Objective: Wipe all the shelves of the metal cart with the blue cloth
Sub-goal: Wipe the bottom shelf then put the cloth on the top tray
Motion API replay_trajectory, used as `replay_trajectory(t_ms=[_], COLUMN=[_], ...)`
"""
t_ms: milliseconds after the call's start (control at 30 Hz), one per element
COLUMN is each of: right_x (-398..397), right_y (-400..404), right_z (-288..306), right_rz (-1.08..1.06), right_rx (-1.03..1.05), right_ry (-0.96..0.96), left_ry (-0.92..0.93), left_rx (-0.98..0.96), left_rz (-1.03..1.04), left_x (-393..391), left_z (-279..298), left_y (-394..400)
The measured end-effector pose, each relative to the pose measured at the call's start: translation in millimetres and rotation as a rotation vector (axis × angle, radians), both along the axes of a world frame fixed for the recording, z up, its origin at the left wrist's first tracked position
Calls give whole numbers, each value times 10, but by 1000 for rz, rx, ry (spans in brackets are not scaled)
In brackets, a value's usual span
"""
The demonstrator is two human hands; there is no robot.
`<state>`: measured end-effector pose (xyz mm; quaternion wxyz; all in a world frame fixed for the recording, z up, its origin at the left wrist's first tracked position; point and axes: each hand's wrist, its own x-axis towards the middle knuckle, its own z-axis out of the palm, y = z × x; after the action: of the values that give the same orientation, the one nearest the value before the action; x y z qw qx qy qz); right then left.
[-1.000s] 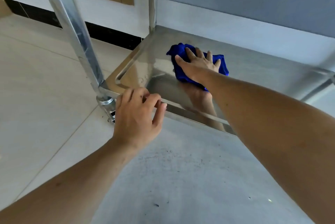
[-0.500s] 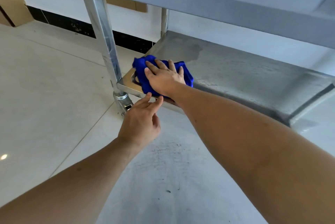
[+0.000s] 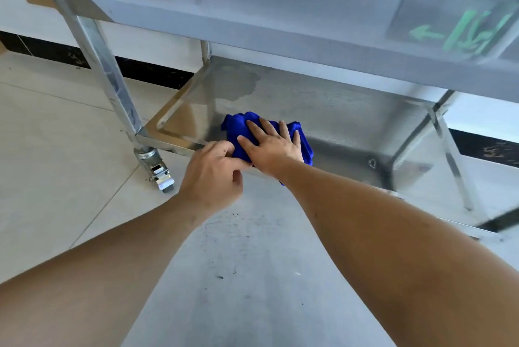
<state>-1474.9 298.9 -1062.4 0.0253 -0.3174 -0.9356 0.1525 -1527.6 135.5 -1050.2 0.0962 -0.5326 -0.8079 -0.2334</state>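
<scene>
- Blue cloth (image 3: 304,141) lies mid-frame on the bottom shelf (image 3: 351,113), mostly hidden under the flat-pressed right hand (image 3: 273,147).
- Left hand (image 3: 213,172), fingers curled, touches the shelf's front rim; its grip is unclear.
- Upper shelf (image 3: 252,3) blurred.

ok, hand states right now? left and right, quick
Left hand: fingers curled at the bottom shelf's front rim; grip cannot be told.
Right hand: open, flat on the blue cloth.

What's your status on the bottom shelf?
Right hand flat on blue cloth, bottom shelf. Left hand curled at front rim. Nothing in the way.
</scene>
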Motion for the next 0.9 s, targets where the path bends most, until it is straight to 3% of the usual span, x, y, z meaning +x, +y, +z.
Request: replay_trajectory(t_ms=[300,500,800,900], right_x=[1530,2466,2703,2683], right_y=[664,1026,1227,1179], right_z=[15,38,29,46], right_rz=[-293,-537,-746,-756], right_rx=[10,-7,90,167], right_ry=[-41,-22,86,0], left_ry=[-122,-60,4,-20], left_rx=[30,-96,-141,-187], left_rz=[-375,-602,-598,-584], left_x=[926,1598,1980,2000], left_z=[71,102,7,38], left_y=[972,1471,1774,1720])
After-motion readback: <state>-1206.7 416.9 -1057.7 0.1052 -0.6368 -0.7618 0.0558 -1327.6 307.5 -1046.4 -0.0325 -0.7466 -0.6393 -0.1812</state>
